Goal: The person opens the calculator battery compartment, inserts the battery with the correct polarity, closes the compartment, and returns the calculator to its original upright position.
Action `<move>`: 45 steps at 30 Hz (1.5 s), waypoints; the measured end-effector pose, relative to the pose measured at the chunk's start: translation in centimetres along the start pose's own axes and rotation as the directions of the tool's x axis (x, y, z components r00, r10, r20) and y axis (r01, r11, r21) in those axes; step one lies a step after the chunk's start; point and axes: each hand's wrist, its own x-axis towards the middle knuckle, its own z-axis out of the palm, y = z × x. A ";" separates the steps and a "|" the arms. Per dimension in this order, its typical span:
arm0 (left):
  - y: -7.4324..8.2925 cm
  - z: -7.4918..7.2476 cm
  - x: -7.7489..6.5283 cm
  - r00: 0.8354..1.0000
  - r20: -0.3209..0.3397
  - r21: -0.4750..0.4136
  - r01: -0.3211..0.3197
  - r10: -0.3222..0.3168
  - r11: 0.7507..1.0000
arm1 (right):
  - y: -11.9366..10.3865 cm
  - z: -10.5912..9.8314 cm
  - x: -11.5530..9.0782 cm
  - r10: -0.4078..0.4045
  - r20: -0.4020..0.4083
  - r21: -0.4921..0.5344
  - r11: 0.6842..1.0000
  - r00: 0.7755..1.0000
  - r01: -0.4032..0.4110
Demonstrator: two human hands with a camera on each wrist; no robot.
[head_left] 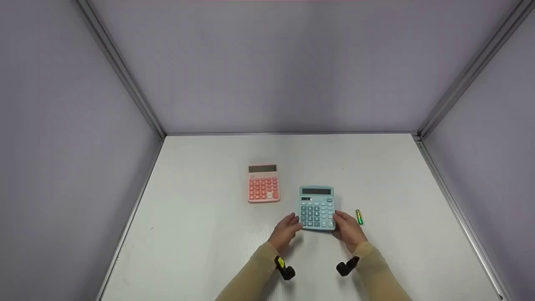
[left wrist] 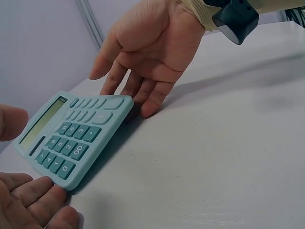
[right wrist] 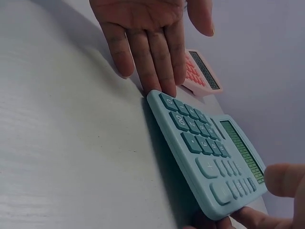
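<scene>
A light blue calculator (head_left: 317, 209) faces up between the two hands, its shadow showing beneath the near edge. My left hand (head_left: 286, 230) is at its lower left corner; the straight fingertips meet the edge in the right wrist view, with the thumb raised off the keys. On the opposite side, my right hand (head_left: 349, 228) has its fingers (left wrist: 152, 100) tucked beside and beneath the calculator's edge, partly hidden by it. The right thumb (right wrist: 286, 179) stands clear above the buttons. Close to the right hand lies a green and gold battery (head_left: 359, 217).
Farther back and to the left, a pink calculator (head_left: 263, 184) lies face up on the white table (head_left: 200, 188). Grey panels (head_left: 234, 67) with metal frame strips enclose the table at the back and both sides. Each wrist wears a small black camera (head_left: 287, 272).
</scene>
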 end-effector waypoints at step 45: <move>0.5 -2.1 -0.1 0.999 0.008 0.012 0.036 -0.037 0.999 | -0.9 -0.7 -0.3 -0.089 0.128 0.059 0.995 0.988 0.082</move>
